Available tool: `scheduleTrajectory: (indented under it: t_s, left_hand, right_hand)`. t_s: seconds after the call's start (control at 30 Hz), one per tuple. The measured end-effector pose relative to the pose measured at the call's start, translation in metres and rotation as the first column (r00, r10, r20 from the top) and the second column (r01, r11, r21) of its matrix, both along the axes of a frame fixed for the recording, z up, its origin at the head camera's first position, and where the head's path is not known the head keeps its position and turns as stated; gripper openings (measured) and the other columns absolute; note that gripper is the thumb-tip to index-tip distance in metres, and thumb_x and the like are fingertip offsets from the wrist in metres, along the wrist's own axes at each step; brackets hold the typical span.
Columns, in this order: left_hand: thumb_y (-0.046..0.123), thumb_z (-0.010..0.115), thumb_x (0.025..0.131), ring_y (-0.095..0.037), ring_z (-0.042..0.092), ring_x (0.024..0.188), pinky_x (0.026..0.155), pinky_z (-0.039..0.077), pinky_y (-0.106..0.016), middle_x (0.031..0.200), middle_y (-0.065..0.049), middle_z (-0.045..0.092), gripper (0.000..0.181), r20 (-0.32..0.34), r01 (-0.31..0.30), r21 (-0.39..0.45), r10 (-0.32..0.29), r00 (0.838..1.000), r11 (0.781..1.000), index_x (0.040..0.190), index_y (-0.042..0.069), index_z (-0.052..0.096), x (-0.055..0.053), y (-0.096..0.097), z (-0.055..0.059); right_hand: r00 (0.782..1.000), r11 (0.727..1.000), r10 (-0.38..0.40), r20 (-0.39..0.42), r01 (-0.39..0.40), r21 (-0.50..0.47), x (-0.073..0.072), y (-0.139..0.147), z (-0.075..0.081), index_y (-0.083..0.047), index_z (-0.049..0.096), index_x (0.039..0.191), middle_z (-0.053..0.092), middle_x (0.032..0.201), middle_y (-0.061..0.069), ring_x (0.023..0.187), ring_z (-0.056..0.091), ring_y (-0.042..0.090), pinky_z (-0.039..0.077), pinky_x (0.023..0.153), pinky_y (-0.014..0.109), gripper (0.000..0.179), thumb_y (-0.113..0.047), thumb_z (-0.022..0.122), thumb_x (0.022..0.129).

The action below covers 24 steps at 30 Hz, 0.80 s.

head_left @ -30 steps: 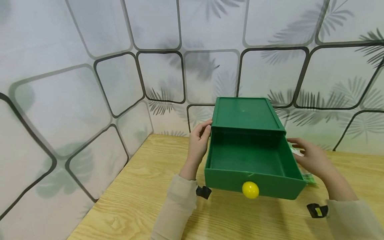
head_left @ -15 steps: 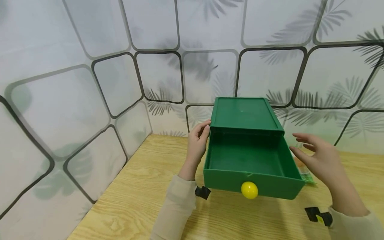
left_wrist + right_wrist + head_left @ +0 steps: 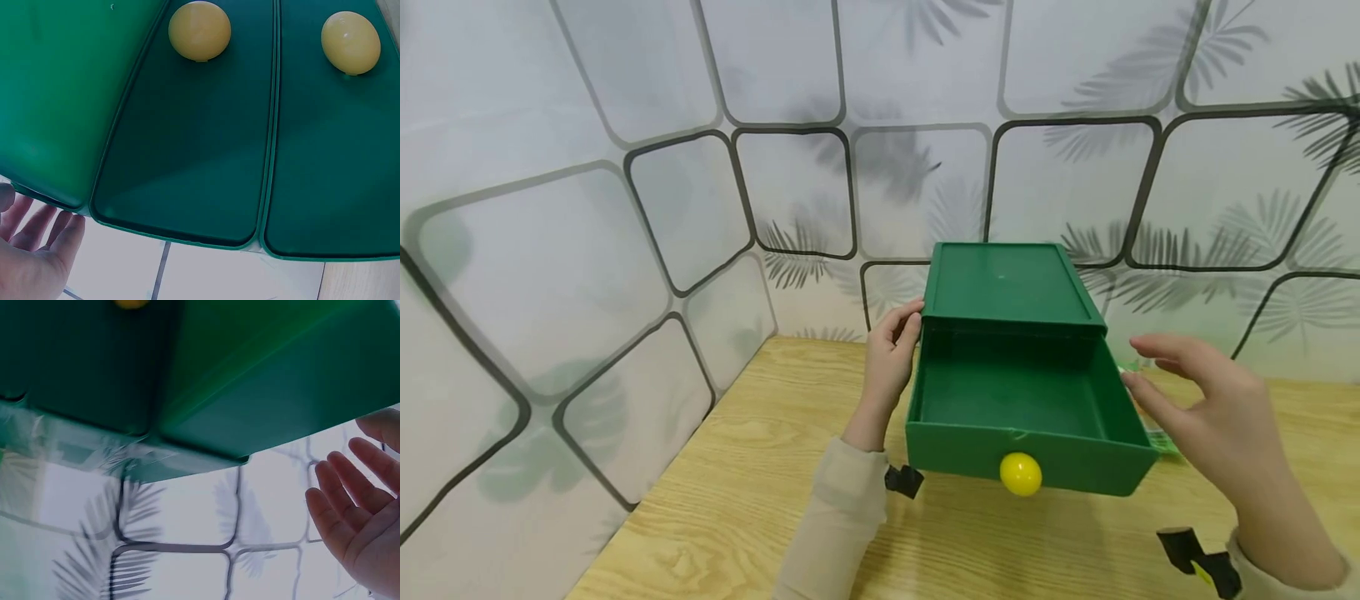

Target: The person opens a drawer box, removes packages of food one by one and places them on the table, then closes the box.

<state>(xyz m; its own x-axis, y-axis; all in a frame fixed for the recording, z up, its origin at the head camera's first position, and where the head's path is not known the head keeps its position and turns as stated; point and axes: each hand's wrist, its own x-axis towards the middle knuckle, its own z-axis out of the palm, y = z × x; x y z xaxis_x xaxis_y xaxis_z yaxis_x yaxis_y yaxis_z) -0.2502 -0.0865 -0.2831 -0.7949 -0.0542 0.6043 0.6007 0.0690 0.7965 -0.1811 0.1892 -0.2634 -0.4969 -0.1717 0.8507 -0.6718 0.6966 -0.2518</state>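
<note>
A green plastic drawer cabinet (image 3: 1007, 283) stands on the table with its top drawer (image 3: 1030, 467) pulled out, a round yellow knob (image 3: 1020, 474) on the front. The drawer's bare inside floor shows. My left hand (image 3: 889, 358) touches the cabinet's left side near the top front corner; in the left wrist view its fingertips lie at the edge. My right hand (image 3: 1225, 417) hovers beside the drawer's right wall, fingers spread and loosely bent, holding nothing. The right wrist view shows that hand (image 3: 369, 519) by the drawer's side. Below, closed drawer fronts (image 3: 187, 137) carry yellow knobs too.
A partly hidden packet (image 3: 1163, 442) with green edging lies right of the cabinet, behind my right hand. The wooden table (image 3: 722, 483) meets a patterned wall covering (image 3: 805, 200) at the back and left. Clear plastic (image 3: 81, 440) shows along the cabinet in the right wrist view.
My right hand has drawn away from the cabinet's right side, moving right and toward me, its fingers spreading. The left hand stays at the left side and the drawer remains pulled out.
</note>
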Motion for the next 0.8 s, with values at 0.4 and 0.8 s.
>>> scheduleTrajectory:
  t_s: [0.4, 0.8]
  left_hand:
    - [0.004, 0.045, 0.092, -0.036, 0.050, 0.102, 0.082, 0.044, -0.038, 0.115, -0.022, 0.053, 0.027, -0.015, -0.007, 0.008, 0.007, 1.000, 1.000, 0.113, -0.011, 0.054, 0.002, -0.003, 0.000]
    - [0.007, 0.046, 0.092, -0.030, 0.052, 0.102, 0.082, 0.045, -0.035, 0.116, -0.020, 0.054, 0.027, -0.015, -0.018, 0.001, 0.018, 1.000, 1.000, 0.113, -0.008, 0.055, -0.009, -0.002, -0.007]
  right_hand:
    - [0.976, 0.996, 0.092, -0.199, -0.091, 0.013, 0.030, -0.019, 0.007, 0.004, 0.067, 0.090, 0.063, 0.085, 0.014, 0.091, 0.049, -0.008, 0.034, 0.080, 0.005, 0.054, -0.047, 0.052, 0.084]
    - [0.913, 0.949, 0.316, -0.260, -0.301, 0.094, 0.046, -0.044, 0.000, 0.000, 0.069, 0.087, 0.064, 0.084, 0.007, 0.079, 0.056, 0.011, 0.040, 0.083, 0.013, 0.034, -0.033, 0.059, 0.084]
